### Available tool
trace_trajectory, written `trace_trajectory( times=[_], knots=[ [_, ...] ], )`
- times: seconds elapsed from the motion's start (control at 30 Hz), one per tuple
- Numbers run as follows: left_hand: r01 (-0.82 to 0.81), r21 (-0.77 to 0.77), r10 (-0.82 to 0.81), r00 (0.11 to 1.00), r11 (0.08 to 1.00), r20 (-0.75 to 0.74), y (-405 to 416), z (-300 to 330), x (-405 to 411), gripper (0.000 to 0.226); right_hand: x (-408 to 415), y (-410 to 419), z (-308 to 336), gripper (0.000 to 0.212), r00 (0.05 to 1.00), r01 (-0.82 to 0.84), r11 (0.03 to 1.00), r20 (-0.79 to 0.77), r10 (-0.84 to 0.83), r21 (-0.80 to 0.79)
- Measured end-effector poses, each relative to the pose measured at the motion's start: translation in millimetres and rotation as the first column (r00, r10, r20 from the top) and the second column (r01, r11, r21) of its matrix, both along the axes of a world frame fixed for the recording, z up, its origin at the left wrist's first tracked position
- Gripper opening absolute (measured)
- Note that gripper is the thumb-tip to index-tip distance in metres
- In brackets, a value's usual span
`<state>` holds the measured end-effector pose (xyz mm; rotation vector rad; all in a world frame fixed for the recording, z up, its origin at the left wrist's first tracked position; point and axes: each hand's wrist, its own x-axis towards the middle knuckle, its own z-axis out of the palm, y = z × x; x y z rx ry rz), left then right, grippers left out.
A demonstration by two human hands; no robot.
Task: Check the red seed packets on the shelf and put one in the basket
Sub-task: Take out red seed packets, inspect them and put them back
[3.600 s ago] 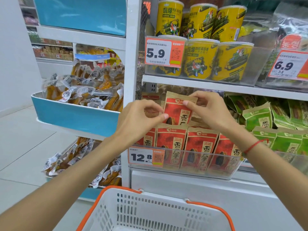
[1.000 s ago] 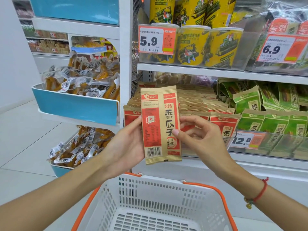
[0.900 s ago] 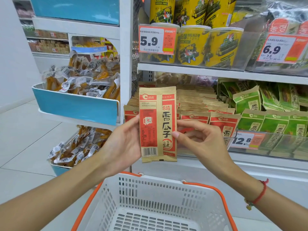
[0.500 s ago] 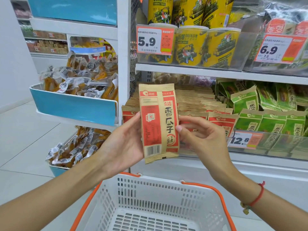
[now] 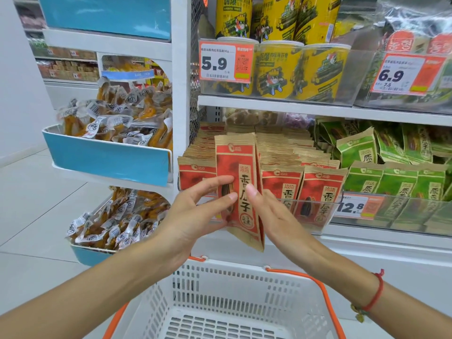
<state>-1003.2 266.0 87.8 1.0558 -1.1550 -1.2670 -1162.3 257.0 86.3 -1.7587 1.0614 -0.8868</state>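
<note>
We are holding one red seed packet (image 5: 238, 189) upright between both hands, out in front of the shelf (image 5: 318, 107) and above the basket (image 5: 244, 272), its printed front facing us. Our left hand (image 5: 195, 216) is closing on the packet's left edge, thumb lying across the front and fingers spread loosely; our right hand (image 5: 271, 214) is pressing its fingertips against the right edge, palm turned inward. Both forearms are reaching forward and slightly up, wrists angled toward each other, so the packet is being pinched from both sides rather than gripped in a fist.

We judge that we are checking the packet here, with the drop into the basket not yet done. To do this well, we should be keeping the grip light, as the thin paper bag will likely crease if squeezed, and holding it steady enough to read. When lowering it, one hand will probably be enough, releasing it low inside the basket's rim.

Behind it, more red packets (image 5: 300, 189) are standing in rows behind a clear front rail, with a price tag (image 5: 352, 206) to the right and green packets (image 5: 396, 187) beyond. Yellow tubs (image 5: 278, 67) are sitting on the shelf above.
</note>
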Motion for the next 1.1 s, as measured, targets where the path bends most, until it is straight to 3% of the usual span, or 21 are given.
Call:
trace_trajectory(
  times=[0.17,0.23,0.33,0.4,0.5,0.6,0.73,0.87,1.1],
  knots=[
    [0.028,-0.101,-0.011,0.986,0.995,0.169,-3.6,6.9,5.4,0.03,-11.3,-14.3,2.3,0.041,0.999,0.0,0.993,-0.05,-0.006,-0.117],
    [0.006,-0.172,0.035,0.972,0.985,0.232,-11.9,17.3,10.6,0.039,-20.4,-22.6,16.1,0.025,0.999,0.045,0.985,0.031,-0.041,-0.168],
    [0.032,-0.307,0.107,0.898,0.951,0.427,-35.6,41.9,18.2,0.058,-30.9,-40.7,39.0,0.027,0.984,0.099,0.979,0.162,-0.07,-0.178],
    [0.122,-0.339,0.09,0.832,0.933,0.547,-52.3,60.1,20.2,0.052,-31.1,-55.1,52.4,0.025,0.98,0.112,0.971,0.188,-0.073,-0.209],
    [0.179,-0.398,0.109,0.792,0.9,0.601,-76.0,83.0,23.0,0.038,-27.3,-78.0,72.2,0.021,0.976,0.133,0.933,0.21,-0.064,-0.334],
    [0.155,-0.474,0.2,0.762,0.867,0.615,-96.3,94.7,25.0,0.032,-25.9,-97.9,86.2,0.02,0.986,0.147,0.879,0.135,-0.095,-0.453],
    [0.109,-0.545,0.312,0.72,0.832,0.62,-112.7,88.7,25.7,0.028,-25.4,-117.4,89.1,0.024,0.96,0.176,0.731,-0.048,-0.274,-0.659],
    [0.15,-0.504,0.272,0.695,0.85,0.666,-117.0,81.3,30.9,0.031,-25.0,-130.0,76.2,0.03,0.949,0.173,0.71,-0.077,-0.305,-0.683],
    [0.225,-0.348,0.141,0.62,0.91,0.771,-127.3,78.4,37.7,0.034,-26.9,-145.0,59.7,0.03,0.975,0.099,0.833,-0.116,-0.191,-0.545]
  ],
)
